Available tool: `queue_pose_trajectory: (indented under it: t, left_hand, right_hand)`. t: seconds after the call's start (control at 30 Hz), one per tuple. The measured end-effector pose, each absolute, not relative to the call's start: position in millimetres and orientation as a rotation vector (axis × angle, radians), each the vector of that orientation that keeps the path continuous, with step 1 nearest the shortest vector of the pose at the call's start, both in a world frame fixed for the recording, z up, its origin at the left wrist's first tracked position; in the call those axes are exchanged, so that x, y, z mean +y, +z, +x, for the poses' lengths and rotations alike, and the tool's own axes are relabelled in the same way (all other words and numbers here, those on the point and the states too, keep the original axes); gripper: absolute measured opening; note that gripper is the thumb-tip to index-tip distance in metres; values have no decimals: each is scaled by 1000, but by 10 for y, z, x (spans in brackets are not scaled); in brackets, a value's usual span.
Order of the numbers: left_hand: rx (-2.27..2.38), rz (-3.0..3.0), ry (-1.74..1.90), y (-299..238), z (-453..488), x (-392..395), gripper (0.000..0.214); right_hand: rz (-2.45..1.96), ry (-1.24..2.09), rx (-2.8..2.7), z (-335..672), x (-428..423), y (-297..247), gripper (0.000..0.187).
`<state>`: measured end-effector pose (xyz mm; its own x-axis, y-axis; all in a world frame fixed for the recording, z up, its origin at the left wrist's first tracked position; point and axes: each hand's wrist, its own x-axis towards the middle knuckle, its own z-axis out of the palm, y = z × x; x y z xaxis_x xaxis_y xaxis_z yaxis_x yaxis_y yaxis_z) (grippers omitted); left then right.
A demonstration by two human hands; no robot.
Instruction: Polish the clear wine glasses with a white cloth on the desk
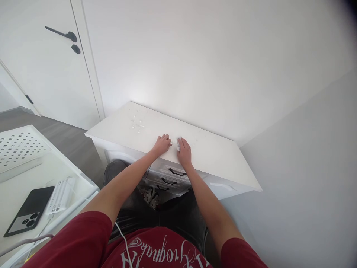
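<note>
My right hand (184, 152) rests on the white top (220, 156) of a low cabinet, fingers closed around a crumpled white tissue (179, 144). Just to the left, my left hand (162, 144) lies on the same surface near the front edge. Its fingers are curled in, and a tiny pale bit shows by the fingertips, too small to name. A gap separates the two hands. Clear droplets (136, 123), which look like water, are scattered on the left part of the top. Fainter spots lie to the right of the tissue.
Drawers with dark handles (177, 172) face my legs. On the left, a white desk (16, 178) holds a black phone (30, 212) and a white packet (60, 195). A white cable (122, 238) hangs over my shirt. A door (47, 67) stands beyond, and walls border the cabinet.
</note>
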<state>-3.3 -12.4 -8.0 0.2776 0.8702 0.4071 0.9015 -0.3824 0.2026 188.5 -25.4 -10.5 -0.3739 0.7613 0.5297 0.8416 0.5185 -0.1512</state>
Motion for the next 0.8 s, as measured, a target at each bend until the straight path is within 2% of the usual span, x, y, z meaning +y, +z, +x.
queue_pose_trajectory:
  t: [0.1,0.23,0.33,0.43,0.57,0.8]
  left_hand:
    - [-1682,-2437,-750,-79,-35,-126,22]
    - [-1689,-2432,-822,-79,-40,-125,21]
    - [-1703,-2410,-846,-82,-51,-122,19]
    - [-1694,-2401,-833,-93,-57,-114,27]
    - [-1683,-2393,-804,-113,-39,-93,36]
    - [-1706,-2379,-749,-116,-41,-89,20]
  right_hand:
    - [-1351,-176,-2152,1890,-253,-109,65]
    - [-1183,-163,-2312,1895,-251,-120,65]
    - [-1311,-190,-2188,1904,-245,-132,64]
    - [-1372,-199,-2120,1907,-248,-134,66]
    - [-1153,-176,-2319,1897,-250,-128,67]
    - [-1330,-135,-2153,1912,-220,-151,64]
